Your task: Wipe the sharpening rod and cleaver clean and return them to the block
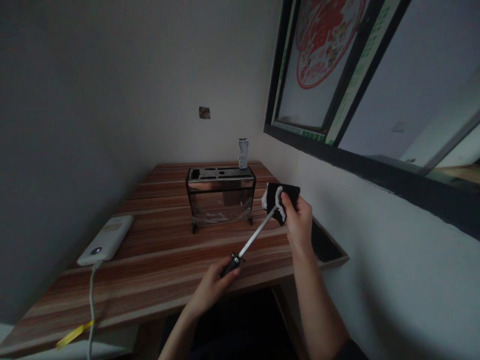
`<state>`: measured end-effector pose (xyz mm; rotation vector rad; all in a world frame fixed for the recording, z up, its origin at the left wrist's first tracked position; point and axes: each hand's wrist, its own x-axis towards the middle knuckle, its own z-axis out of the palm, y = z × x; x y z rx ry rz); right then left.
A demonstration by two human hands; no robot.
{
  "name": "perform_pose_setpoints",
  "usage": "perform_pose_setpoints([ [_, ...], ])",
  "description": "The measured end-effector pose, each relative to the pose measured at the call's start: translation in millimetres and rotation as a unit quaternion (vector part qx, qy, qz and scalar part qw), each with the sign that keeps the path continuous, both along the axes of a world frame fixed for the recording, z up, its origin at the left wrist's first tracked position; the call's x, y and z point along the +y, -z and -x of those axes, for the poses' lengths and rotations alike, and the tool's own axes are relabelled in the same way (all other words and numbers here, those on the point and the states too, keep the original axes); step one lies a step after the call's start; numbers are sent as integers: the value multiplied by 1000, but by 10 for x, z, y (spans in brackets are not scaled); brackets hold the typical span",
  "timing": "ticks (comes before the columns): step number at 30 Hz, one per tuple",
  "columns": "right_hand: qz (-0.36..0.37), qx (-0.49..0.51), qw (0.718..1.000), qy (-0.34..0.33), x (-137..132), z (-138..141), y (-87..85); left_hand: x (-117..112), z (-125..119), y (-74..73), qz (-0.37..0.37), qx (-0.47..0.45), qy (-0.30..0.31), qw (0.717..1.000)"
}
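Over the near edge of the bench (168, 260) I see both hands up. The left hand (212, 287) is clenched round the black handle of a steel rod (255, 235); the fingers cover most of the handle, only its collar end shows. The rod slants up and to the right, clear of the bench top. The right hand (298, 222) grips a black cloth (279, 197) with a white edge, bunched over the far end of the rod, so the tip is hidden inside it. I can't tell how much rod the cloth covers.

Behind the rod is a metal rack (221, 197) with a slotted top and see-through sides. Something pale lies in the bottom of it, too dim to identify.

On the left of the bench sits a white power bank (107, 239). Its cable (91, 305) runs off the front edge and out of frame, with a yellow tag (73, 335) near it. At the back is a small pale canister (243, 153), label unreadable.

A dark flat object (324, 245) lies along the right edge of the bench, partly hidden by the right forearm. I can't make out what it is.

Upper right is a window (337, 145) with a red round design (322, 35) on the glass, cut off by the frame. A small dark patch (204, 112) sits on the back wall, unclear.

Lighting is poor overall.
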<state>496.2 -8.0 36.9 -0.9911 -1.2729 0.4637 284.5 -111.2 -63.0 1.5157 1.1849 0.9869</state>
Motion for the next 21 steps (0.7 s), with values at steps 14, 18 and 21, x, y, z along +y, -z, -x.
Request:
perform_pose_setpoints([
  [14, 92, -9, 988, -121, -361, 541, 225, 1, -29, -22, 30, -69, -4, 997],
  [18, 113, -21, 981, -154, -429, 592, 306, -4, -42, -74, 41, -78, -6, 996],
  [21, 125, -16, 974, -191, -488, 655, 407, 9, -37, -51, 38, -81, -7, 996],
])
